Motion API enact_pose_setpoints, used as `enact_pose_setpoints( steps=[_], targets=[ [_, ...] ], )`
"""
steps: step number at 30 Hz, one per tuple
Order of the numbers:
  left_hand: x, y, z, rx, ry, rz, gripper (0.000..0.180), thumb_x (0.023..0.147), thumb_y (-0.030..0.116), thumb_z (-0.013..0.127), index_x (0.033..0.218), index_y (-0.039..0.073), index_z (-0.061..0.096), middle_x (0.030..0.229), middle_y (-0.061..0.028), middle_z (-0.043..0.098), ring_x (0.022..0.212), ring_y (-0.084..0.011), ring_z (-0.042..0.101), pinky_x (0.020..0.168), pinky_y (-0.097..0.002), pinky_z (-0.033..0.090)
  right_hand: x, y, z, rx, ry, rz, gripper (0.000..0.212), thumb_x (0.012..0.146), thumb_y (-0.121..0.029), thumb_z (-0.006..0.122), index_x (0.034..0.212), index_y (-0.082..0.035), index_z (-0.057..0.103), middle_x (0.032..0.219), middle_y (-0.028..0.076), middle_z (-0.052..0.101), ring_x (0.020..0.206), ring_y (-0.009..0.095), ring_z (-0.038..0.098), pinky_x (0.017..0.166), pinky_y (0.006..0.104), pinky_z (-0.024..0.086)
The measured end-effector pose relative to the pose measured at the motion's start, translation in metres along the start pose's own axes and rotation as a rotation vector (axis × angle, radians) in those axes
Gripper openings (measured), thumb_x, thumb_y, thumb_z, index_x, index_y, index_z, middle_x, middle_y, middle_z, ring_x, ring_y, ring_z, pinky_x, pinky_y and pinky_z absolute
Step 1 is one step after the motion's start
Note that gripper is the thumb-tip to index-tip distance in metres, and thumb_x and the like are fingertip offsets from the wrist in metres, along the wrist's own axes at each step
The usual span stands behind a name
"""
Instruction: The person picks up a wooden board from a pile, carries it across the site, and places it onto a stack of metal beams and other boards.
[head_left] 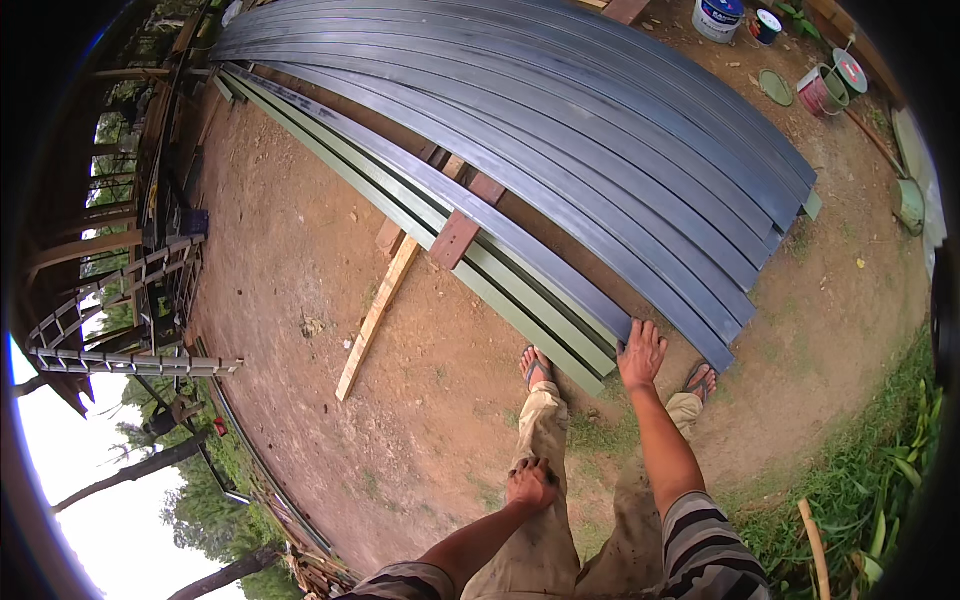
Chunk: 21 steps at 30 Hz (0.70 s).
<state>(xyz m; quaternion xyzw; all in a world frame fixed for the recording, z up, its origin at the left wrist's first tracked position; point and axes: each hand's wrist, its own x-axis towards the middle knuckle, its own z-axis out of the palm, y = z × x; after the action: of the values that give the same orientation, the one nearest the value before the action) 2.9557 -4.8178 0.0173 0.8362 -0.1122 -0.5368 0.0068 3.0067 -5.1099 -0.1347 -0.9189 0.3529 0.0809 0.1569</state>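
Note:
My right hand (642, 355) is on the near end of a long dark grey metal beam (540, 243), its fingers closed over the end. The beam lies apart from a wide row of similar dark grey beams (560, 130). Beside it, on its left, run several pale green metal beams (520, 290), their near ends close to my left foot. A reddish wooden block (454, 240) sits across the green beams. My left hand (532, 485) rests over my left knee, fingers spread on the trouser cloth and holding nothing.
A narrow timber (378, 315) sticks out under the beams over bare earth. At the far right stand a paint bucket (717, 20), a small can (766, 27), a stained bucket (822, 92) and a green pot (908, 206). A ladder (130, 364) is at left; grass (850, 500) grows at lower right.

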Motion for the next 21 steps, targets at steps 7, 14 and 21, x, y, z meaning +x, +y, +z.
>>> enact_pose_setpoints(
  steps=[7, 14, 21],
  targets=[
    [0.004, 0.003, 0.020, 0.047, 0.041, -0.021, 0.053, 0.085, 0.038, 0.060, 0.131, 0.012, 0.059, 0.139, -0.0105, 0.054, 0.135, -0.0310, 0.044, 0.110, -0.0477, 0.036, 0.044, 0.038, -0.058, 0.190, 0.269, 0.113, 0.062, 0.086, -0.033, 0.075, 0.137, -0.011, 0.049, 0.130, 0.013, 0.052, 0.124, 0.033, 0.050, 0.101, 0.0476, 0.040],
    [0.011, -0.005, 0.043, 0.039, 0.077, -0.006, 0.050, 0.084, 0.038, 0.061, 0.126, 0.011, 0.061, 0.133, -0.0130, 0.056, 0.133, -0.0332, 0.045, 0.110, -0.0486, 0.036, 0.155, 0.205, -0.078, 0.547, 0.485, 0.871, 0.061, 0.087, -0.034, 0.077, 0.134, -0.002, 0.053, 0.125, 0.022, 0.062, 0.114, 0.038, 0.060, 0.095, 0.0457, 0.048],
    [0.011, 0.005, 0.041, 0.070, 0.083, -0.032, 0.051, 0.084, 0.036, 0.061, 0.128, 0.011, 0.060, 0.135, -0.0146, 0.055, 0.133, -0.0341, 0.045, 0.111, -0.0483, 0.035, 0.164, 0.261, -0.028, 1.000, 0.353, 0.873, 0.052, 0.080, -0.024, 0.086, 0.122, -0.001, 0.062, 0.101, 0.013, 0.069, 0.079, 0.019, 0.063, 0.068, 0.0307, 0.051]
  ],
)
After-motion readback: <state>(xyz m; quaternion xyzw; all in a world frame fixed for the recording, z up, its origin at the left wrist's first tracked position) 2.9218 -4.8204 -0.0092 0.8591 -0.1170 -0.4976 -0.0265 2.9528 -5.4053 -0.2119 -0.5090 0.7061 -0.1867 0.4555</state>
